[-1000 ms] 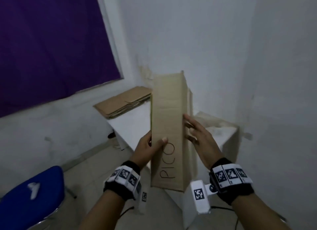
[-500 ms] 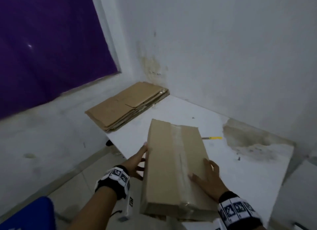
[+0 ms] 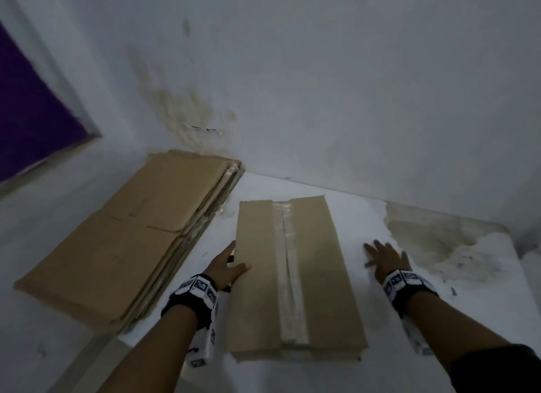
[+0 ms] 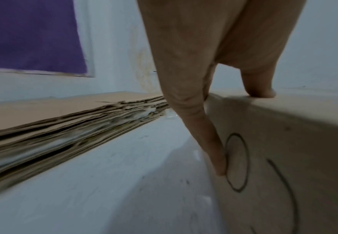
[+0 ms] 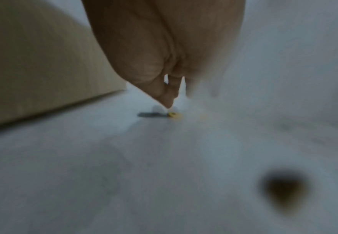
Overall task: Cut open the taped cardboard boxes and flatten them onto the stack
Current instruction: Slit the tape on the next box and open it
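Observation:
A long brown cardboard box (image 3: 307,275) lies flat on the white table (image 3: 345,214), with a clear tape strip (image 3: 288,275) running down its top. My left hand (image 3: 234,261) rests on the box's left edge: thumb (image 4: 262,90) on top, straight fingers (image 4: 214,150) down the side wall, which bears black marker writing. My right hand (image 3: 386,256) is on the table to the right of the box, fingers spread. Its fingertips (image 5: 169,101) sit just over a yellow cutter (image 5: 160,114) lying there, with no grip showing. The stack of flattened boxes (image 3: 131,231) lies to the left.
The table stands in a corner between white walls (image 3: 322,85). A stained, peeling patch (image 3: 439,240) covers its far right part. A purple panel (image 3: 29,114) is on the left wall. The stack overhangs the table's left edge.
The box went from upright in both hands to lying flat on the table. My right hand has left the box and moved right onto the cutter's spot; my left hand stays at the box's edge.

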